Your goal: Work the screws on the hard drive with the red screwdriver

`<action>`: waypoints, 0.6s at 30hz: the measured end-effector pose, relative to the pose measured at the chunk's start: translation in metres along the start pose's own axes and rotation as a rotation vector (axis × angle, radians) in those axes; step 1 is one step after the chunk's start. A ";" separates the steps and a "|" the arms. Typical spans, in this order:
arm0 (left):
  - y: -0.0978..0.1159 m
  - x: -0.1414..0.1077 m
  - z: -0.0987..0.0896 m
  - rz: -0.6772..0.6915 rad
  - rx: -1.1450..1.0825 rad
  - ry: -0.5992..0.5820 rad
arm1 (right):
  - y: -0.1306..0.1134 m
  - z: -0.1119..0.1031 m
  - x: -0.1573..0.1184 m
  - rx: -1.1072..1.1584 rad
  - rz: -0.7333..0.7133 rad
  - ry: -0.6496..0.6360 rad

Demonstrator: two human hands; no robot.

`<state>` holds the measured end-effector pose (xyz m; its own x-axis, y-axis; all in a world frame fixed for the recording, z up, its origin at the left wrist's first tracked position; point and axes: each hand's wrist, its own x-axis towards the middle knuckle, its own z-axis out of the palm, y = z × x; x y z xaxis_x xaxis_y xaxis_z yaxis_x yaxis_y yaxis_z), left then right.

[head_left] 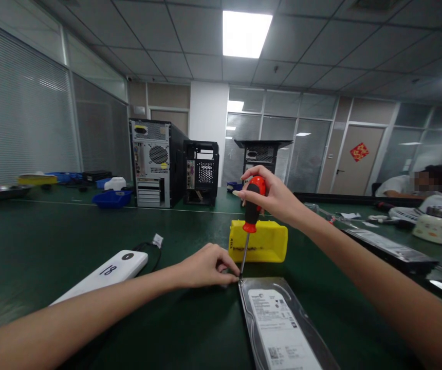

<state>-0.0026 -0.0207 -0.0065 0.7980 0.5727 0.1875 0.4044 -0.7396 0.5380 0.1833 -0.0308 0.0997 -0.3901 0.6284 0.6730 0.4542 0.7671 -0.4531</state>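
My right hand (pixel 269 195) is wrapped round the red and black handle of a screwdriver (pixel 251 216), held nearly upright. Its tip meets the far left corner of a silver hard drive (pixel 278 324), which lies label up on the green table (pixel 190 329). At that same corner my left hand (pixel 211 266) pinches with thumb and forefinger beside the tip; what is between those fingers is too small to make out. Just beyond the drive is a yellow bin (pixel 271 241) with small dark bits inside.
A white power bank (pixel 107 272) marked 18 lies left with a dark cable. Computer cases (pixel 175 159) and a blue tray (pixel 112 199) stand behind. At right are another drive (pixel 392 244), a white jar (pixel 435 226) and a person (pixel 398 183) leaning low.
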 end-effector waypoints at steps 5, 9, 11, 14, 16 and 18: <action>0.002 0.000 0.000 0.006 0.030 0.001 | 0.001 0.000 0.000 -0.016 0.004 0.005; 0.003 0.000 -0.001 0.002 0.044 -0.004 | 0.001 0.000 0.000 -0.006 0.003 0.004; 0.003 0.000 -0.001 0.003 0.039 -0.007 | 0.001 0.000 0.000 -0.012 -0.006 0.011; 0.003 0.000 -0.001 -0.001 0.023 -0.010 | 0.000 0.000 0.000 -0.016 -0.012 0.011; 0.003 0.000 0.000 -0.008 0.019 -0.011 | 0.000 0.000 -0.001 -0.009 -0.006 0.000; 0.003 0.000 0.000 -0.012 0.018 -0.008 | 0.000 0.001 -0.001 -0.002 -0.002 -0.008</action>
<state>-0.0017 -0.0227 -0.0048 0.7969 0.5784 0.1746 0.4215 -0.7392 0.5253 0.1831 -0.0319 0.0987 -0.3974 0.6279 0.6691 0.4547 0.7681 -0.4507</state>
